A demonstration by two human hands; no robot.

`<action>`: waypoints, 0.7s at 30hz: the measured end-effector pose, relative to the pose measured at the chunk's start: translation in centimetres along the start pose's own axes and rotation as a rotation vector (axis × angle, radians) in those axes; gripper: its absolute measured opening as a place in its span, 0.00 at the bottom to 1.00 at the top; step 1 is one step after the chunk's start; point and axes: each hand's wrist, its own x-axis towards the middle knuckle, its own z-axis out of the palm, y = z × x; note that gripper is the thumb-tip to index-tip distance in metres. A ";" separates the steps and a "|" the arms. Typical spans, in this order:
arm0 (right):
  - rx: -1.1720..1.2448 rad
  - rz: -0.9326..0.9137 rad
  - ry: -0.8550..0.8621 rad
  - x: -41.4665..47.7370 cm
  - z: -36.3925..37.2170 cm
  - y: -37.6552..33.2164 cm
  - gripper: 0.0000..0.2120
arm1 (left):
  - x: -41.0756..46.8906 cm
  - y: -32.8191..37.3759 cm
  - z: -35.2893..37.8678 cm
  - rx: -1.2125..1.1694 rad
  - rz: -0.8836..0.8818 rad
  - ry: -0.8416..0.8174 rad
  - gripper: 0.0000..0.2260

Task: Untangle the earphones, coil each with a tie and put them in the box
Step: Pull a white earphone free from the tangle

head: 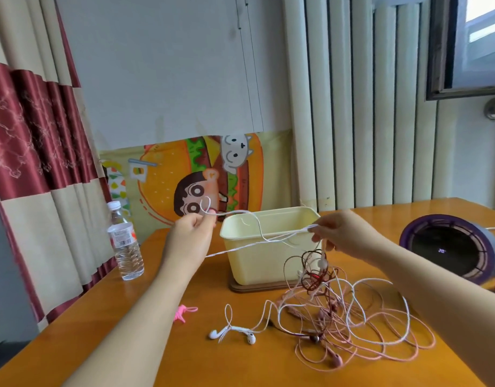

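Note:
A tangle of earphone cables (pixel 352 322), pink, white and dark brown, lies on the orange table in front of the pale yellow box (pixel 268 263). My left hand (pixel 193 233) pinches a white cable (pixel 257 238) above the table, left of the box. My right hand (pixel 341 233) pinches the same white cable over the box's front right corner, with a knot of brown and white cable hanging below it. Two white earbuds (pixel 232 333) lie on the table near the front. Pink ties (pixel 183 312) lie left of them.
A water bottle (pixel 124 244) stands at the table's left edge. A round purple fan (pixel 450 247) sits at the right. The box rests on a dark wooden base (pixel 257 287). A curtain hangs at the left, and a cartoon poster is on the wall behind.

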 end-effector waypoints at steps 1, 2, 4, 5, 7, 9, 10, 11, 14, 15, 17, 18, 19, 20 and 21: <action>0.044 -0.005 0.069 0.1 0.0 0.0 0.09 | -0.1 -0.2 0.3 0.038 0.003 -0.029 0.19; 0.081 -0.007 0.133 0.2 -0.1 0.1 0.09 | -0.2 -0.3 0.4 0.078 0.000 -0.071 0.20; 0.127 -0.034 0.262 0.0 -0.4 -0.1 0.08 | -0.4 -0.6 0.6 0.194 -0.025 -0.229 0.20; 0.158 -0.054 0.323 -0.1 -0.5 -0.4 0.08 | -0.5 -0.8 0.8 0.277 -0.036 -0.340 0.20; 0.259 -0.055 0.391 -0.2 -0.8 -1.0 0.10 | -0.8 -1.3 1.1 0.437 -0.013 -0.539 0.20; 0.549 0.051 0.376 0.1 -1.6 -1.5 0.14 | -1.2 -1.5 1.2 0.477 0.018 -0.617 0.16; 0.711 0.125 0.357 0.3 -2.2 -1.8 0.15 | -1.3 -1.5 1.1 0.439 0.022 -0.620 0.15; 0.814 0.181 0.348 0.5 -2.8 -1.9 0.16 | -1.2 -1.6 1.1 0.376 0.022 -0.602 0.15; 0.629 0.171 0.305 1.0 -4.0 -1.8 0.19 | -0.7 -1.8 1.1 0.072 -0.063 -0.481 0.17; 0.531 0.131 0.293 1.1 -4.3 -1.9 0.18 | -0.6 -1.6 1.2 -0.086 -0.155 -0.453 0.17; 0.420 0.079 0.274 1.2 -4.9 -2.4 0.17 | -0.5 -0.9 1.1 -0.451 -0.384 -0.450 0.17; 0.422 0.075 0.261 1.3 -5.1 -2.7 0.17 | -0.4 -0.6 1.0 -0.606 -0.472 -0.468 0.18; 0.480 0.093 0.236 1.5 -5.4 -2.8 0.17 | -0.3 -0.4 0.8 -0.736 -0.536 -0.491 0.19; 0.590 0.128 0.197 1.5 -5.6 -3.2 0.17 | -0.2 -0.1 0.6 -0.860 -0.582 -0.507 0.21; 0.702 0.156 0.152 1.5 -5.7 -3.5 0.18 | 0.0 0.0 0.5 -0.982 -0.608 -0.511 0.23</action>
